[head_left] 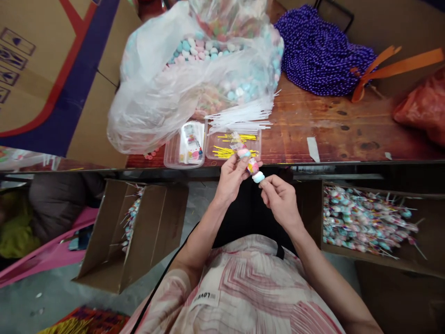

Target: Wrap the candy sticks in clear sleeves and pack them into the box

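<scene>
My left hand (232,177) is closed around the upper part of a small wrapped candy stick (251,165) with pink, blue and patterned pieces. My right hand (280,197) pinches its lower end near the pale blue piece. Both hands meet just below the edge of the wooden table (313,125). Right above them sit a clear tray (232,144) with yellow twist ties and a second clear tray (184,147) with small printed labels. A bundle of white sticks (243,116) lies behind the trays.
A big clear plastic bag (181,74) of pastel candies fills the table's middle. Purple beads (320,51) with an orange ribbon lie at the back right, a red bag (424,106) at far right. Cardboard boxes (368,220) (132,227) with finished candy sticks stand either side of my lap.
</scene>
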